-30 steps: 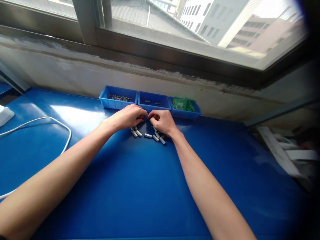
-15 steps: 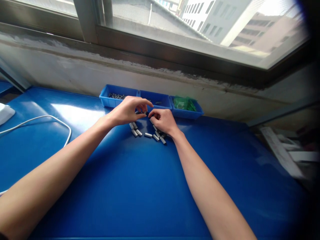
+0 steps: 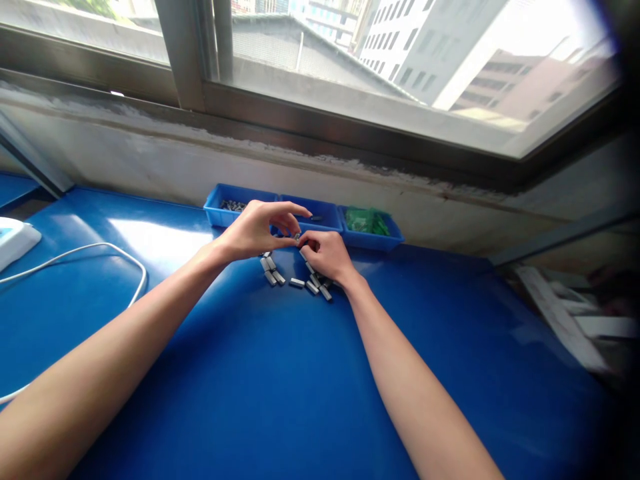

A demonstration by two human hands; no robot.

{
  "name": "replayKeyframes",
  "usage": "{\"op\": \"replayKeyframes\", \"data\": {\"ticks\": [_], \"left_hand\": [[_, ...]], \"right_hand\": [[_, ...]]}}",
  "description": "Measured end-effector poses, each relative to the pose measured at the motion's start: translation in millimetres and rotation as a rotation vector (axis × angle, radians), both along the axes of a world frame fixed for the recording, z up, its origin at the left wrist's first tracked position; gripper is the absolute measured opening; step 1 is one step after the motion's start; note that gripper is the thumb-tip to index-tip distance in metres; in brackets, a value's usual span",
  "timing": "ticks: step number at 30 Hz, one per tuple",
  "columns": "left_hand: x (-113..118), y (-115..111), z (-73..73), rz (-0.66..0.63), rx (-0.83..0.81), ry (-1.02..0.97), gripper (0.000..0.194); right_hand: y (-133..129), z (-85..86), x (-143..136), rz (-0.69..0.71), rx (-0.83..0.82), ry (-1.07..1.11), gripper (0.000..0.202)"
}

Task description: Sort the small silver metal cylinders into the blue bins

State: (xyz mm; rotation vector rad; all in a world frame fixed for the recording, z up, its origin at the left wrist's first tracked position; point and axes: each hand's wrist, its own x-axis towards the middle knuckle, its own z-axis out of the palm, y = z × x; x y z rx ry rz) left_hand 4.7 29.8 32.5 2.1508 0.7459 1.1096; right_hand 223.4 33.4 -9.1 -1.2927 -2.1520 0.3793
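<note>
My left hand (image 3: pixel 260 229) is over the blue table, thumb and a finger closed on a small metal piece (image 3: pixel 297 237). Touching or almost touching it from the right is my right hand (image 3: pixel 326 253), its fingers curled in a pinch; what they hold is too small and hidden to make out. Several short grey metal blocks (image 3: pixel 297 283) lie below the hands, in a left group (image 3: pixel 271 277) and a right group (image 3: pixel 313 287), the latter partly covered by my right hand.
Behind the hands stand three joined blue bins: small metal parts (image 3: pixel 233 205) at left, a few dark pieces (image 3: pixel 317 218) in the middle, green bags (image 3: pixel 367 221) at right. A white cable (image 3: pixel 107 245) and white device (image 3: pixel 17 241) lie left.
The whole view has shifted, so the bins and blocks appear lower. My hands have stayed close together, and the small piece at my left fingertips shows more clearly.
</note>
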Motion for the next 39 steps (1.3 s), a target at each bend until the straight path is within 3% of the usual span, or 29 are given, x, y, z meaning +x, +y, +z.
{"op": "replayKeyframes", "data": {"ticks": [4,7,13,18,21,24,32,39], "left_hand": [[-4.3,0.0,3.7,0.004,-0.014,-0.013,0.047],[-10.6,1.7,6.5,0.076,0.000,-0.026,0.039],[-31.0,12.5,8.3,0.344,0.088,-0.012,0.028],[-48.7,22.7,2.4,0.626,0.195,0.125,0.018],[-52.1,23.9,-0.3,0.707,0.243,0.178,0.017],[-46.4,21.6,0.6,0.652,0.301,0.200,0.018],[-11.0,10.9,0.0,0.267,0.348,0.462,0.019],[2.2,1.3,-9.6,0.194,0.291,0.765,0.031]], "right_hand": [[0.1,-0.4,0.5,-0.007,-0.014,-0.007,0.022],[0.8,-1.9,1.0,-0.015,-0.029,-0.014,0.022],[0.6,-2.7,1.4,-0.022,-0.036,-0.019,0.021],[-0.7,-1.2,1.9,-0.028,-0.037,-0.015,0.021],[-0.8,-0.4,2.1,-0.028,-0.039,-0.014,0.020],[-0.4,-0.2,2.4,-0.036,-0.045,-0.018,0.019],[0.1,-0.5,2.4,-0.031,-0.043,-0.019,0.020],[-2.7,3.6,-1.4,-0.048,-0.028,-0.021,0.022]]}}
